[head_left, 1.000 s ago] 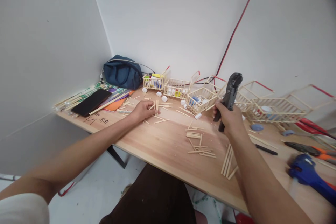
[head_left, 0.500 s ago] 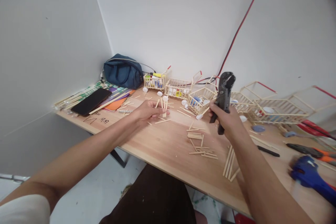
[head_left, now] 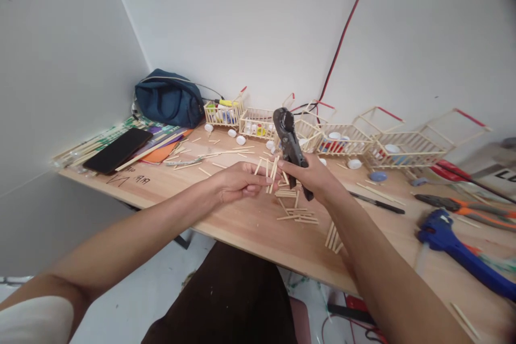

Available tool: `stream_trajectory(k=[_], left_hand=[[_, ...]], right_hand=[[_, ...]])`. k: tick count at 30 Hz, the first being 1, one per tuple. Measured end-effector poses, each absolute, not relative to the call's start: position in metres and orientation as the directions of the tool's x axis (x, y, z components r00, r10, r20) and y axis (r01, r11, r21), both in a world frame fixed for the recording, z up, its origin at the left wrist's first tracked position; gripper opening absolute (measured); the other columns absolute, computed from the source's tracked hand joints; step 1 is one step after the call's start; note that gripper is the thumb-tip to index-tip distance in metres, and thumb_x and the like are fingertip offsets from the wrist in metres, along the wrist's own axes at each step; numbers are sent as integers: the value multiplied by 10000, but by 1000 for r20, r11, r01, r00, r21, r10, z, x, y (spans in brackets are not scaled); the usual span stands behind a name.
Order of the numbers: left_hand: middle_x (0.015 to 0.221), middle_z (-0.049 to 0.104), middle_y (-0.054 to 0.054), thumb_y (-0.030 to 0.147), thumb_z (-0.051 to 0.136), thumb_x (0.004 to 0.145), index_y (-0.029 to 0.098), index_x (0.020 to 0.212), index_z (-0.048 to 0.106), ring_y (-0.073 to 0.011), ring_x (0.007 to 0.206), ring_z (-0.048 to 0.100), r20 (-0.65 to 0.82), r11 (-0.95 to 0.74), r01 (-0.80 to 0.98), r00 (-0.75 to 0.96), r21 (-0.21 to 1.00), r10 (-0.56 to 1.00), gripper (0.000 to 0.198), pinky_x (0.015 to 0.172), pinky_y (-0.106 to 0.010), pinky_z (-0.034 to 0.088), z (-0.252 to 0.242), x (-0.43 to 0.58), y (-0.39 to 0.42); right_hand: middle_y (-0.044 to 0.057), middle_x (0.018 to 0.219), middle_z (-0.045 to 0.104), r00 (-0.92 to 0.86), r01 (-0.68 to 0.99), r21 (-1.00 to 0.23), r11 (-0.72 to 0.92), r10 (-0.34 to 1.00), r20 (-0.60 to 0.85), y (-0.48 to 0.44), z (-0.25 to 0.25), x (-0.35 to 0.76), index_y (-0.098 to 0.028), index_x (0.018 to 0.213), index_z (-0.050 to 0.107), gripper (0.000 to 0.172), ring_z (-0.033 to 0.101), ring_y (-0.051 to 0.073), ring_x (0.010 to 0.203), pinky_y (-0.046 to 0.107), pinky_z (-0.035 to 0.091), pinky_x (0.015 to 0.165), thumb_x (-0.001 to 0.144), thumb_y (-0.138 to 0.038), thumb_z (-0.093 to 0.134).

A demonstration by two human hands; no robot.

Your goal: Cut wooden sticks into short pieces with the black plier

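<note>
Several short wooden sticks (head_left: 274, 171) are pinched upright between the thumb and fingers of my left hand (head_left: 237, 180). My right hand (head_left: 316, 174) is wrapped round a black plier-like tool (head_left: 291, 142), its rounded head pointing up and its handles down. The fingertips of both hands are close together at the sticks; whether the right fingers also hold a stick is hard to make out. On the tabletop below lie loose cut sticks (head_left: 302, 216). Behind the hands stands a row of little stick-built carts, among them one with white and red pieces inside (head_left: 342, 142).
At the left are a phone (head_left: 116, 150), coloured paper (head_left: 161, 153) and a blue pouch (head_left: 169, 99). To the right lie a black pen (head_left: 377, 202), orange-handled pliers (head_left: 463, 207) and a blue glue gun (head_left: 455, 244). A larger cart (head_left: 407, 150) stands behind them.
My right hand has moved left with the black tool, up to my left hand. The left hand, still pinching the sticks, has come slightly right. The view has turned a little right.
</note>
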State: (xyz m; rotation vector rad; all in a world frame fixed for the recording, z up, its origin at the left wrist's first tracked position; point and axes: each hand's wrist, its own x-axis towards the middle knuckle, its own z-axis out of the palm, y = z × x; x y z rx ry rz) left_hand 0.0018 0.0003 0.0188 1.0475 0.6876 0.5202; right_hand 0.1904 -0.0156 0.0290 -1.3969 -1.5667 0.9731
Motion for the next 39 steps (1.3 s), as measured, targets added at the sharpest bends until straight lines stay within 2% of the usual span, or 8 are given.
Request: stream_trajectory(k=[6,14,18,21,24,27,32,39], left_hand=[[717,686,-90,236,817,662,55,822,704,15,401,293,-296,422,13,732,907,614,267,403,-159,141,18,7,7],[471,559,6,253,808,676,68,683,654,11,352,256,-295,339,85,712,937,637,241,378,-155,114,24,9,4],[520,603,-28,297,818,658,57,676,653,6,352,278,-273,284,99,680,954,680,291,373,-171,127,21,8,4],[598,649,-60,357,825,637,55,678,664,3,367,301,-217,240,60,673,969,707,345,376,-182,141,17,7,3],[534,601,-24,403,826,622,59,707,685,-7,387,321,-159,223,-13,660,975,734,381,390,-180,143,13,6,0],[506,571,-6,406,827,610,68,690,684,-18,404,339,-146,224,-48,622,973,769,375,391,-183,145,9,6,-3],[596,636,-40,372,815,623,66,697,686,-18,415,353,-126,206,-76,578,976,806,341,393,-191,147,2,5,-5],[479,548,0,377,812,622,69,669,673,-15,384,304,-137,213,-62,584,975,800,341,415,-204,113,0,-1,-5]], right_hand=[[-10,587,548,-167,487,-848,208,976,143,-15,27,194,-193,718,531,296,476,127,556,243,364,499,730,-475,623],[-35,559,467,-173,559,-786,264,964,201,-14,25,189,-202,687,502,263,427,123,563,255,354,553,723,-438,610],[-36,571,455,-182,570,-770,285,958,220,-14,23,187,-199,688,502,255,425,126,576,260,352,565,736,-431,595],[-36,574,449,-189,566,-765,308,951,243,-14,23,187,-202,681,493,238,416,125,575,259,347,562,746,-416,575],[-33,582,467,-200,574,-748,334,943,267,-13,23,187,-206,664,477,230,423,125,576,258,347,565,741,-403,565],[-20,589,523,-222,595,-719,358,934,281,-14,24,185,-204,664,495,200,467,140,596,263,361,583,736,-378,562],[-4,619,577,-221,612,-713,342,940,261,-14,23,181,-199,708,547,176,516,160,614,271,378,597,728,-374,552],[21,700,622,-170,578,-755,309,951,259,-10,18,182,-192,782,607,220,547,179,671,289,412,651,703,-393,569]])
